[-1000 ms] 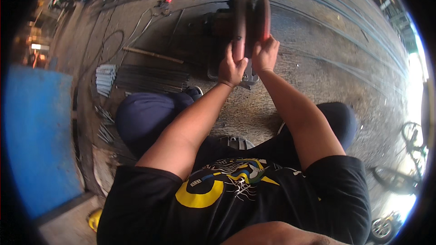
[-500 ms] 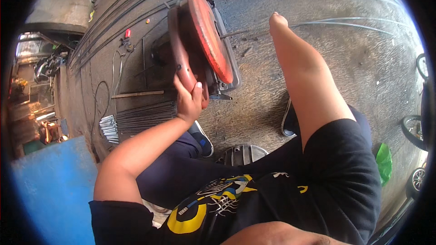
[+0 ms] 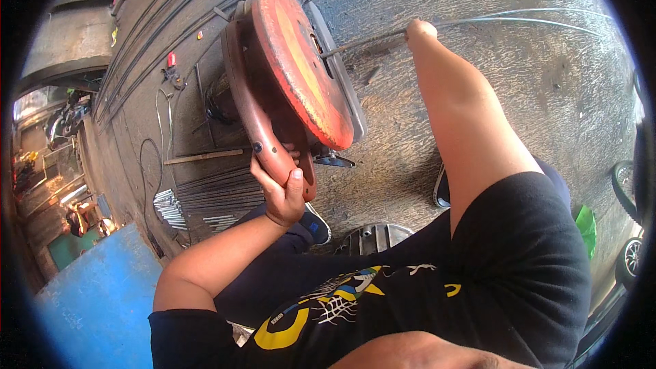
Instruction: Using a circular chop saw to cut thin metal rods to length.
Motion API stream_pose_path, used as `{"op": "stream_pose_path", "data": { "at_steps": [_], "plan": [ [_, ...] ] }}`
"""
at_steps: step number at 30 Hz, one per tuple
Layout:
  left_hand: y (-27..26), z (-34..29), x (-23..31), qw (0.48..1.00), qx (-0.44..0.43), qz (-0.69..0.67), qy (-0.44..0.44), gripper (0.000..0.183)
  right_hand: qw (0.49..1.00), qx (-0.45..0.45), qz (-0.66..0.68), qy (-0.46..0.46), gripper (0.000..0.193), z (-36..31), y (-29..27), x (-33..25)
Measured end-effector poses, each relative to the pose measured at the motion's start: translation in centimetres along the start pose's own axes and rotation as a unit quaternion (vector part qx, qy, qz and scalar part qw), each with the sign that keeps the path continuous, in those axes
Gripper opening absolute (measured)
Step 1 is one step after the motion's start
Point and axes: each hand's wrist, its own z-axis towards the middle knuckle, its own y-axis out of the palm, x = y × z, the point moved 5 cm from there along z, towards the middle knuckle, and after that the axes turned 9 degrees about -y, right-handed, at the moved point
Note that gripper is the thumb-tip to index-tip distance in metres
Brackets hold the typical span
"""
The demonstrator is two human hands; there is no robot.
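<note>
My left hand (image 3: pixel 281 197) is wrapped round the brown-red handle (image 3: pixel 272 157) of a cut-off saw. Its round, worn red blade guard (image 3: pixel 290 61) stands tilted above the grey metal base (image 3: pixel 350 99). To the right, my outstretched right hand (image 3: pixel 421 30) is closed on a thin metal rod (image 3: pixel 369 42). From there the rod runs left to the saw, where its end goes out of sight by the guard. Most of my right fingers are hidden behind the hand.
Short cut rods (image 3: pixel 169 210) lie in a pile on the floor, beside a bundle of longer dark rods (image 3: pixel 222 188). A blue panel (image 3: pixel 102 294) stands at lower left, a green sheet (image 3: pixel 585 231) at right. Long rods (image 3: pixel 540 20) stretch across the floor. My shoe (image 3: pixel 316 224) is below the saw.
My left hand and the saw handle have come nearer to me, and the red guard looks larger and higher. My right hand has hardly moved on the rod.
</note>
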Motion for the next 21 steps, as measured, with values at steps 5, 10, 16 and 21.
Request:
{"op": "stream_pose_path", "data": {
  "at_steps": [5,10,16,21],
  "plan": [
    [0.1,-0.1,-0.3,1.000,-0.005,-0.008,0.016,0.073,0.993,0.004,-0.105,-0.061,0.009,0.4,-1.6,-1.7],
    [0.1,0.1,-0.4,0.999,-0.008,-0.037,0.017,0.073,0.980,0.014,-0.161,-0.113,0.008,-1.7,-3.3,-2.7],
    [0.0,-0.1,-0.2,1.000,0.005,-0.001,0.015,0.073,0.998,-0.016,-0.049,-0.024,0.010,1.0,-1.6,-1.7],
    [0.2,0.1,-0.2,0.999,-0.018,-0.026,0.019,0.074,0.998,-0.038,0.034,0.033,0.015,1.3,-0.2,0.5]
  ]
}}
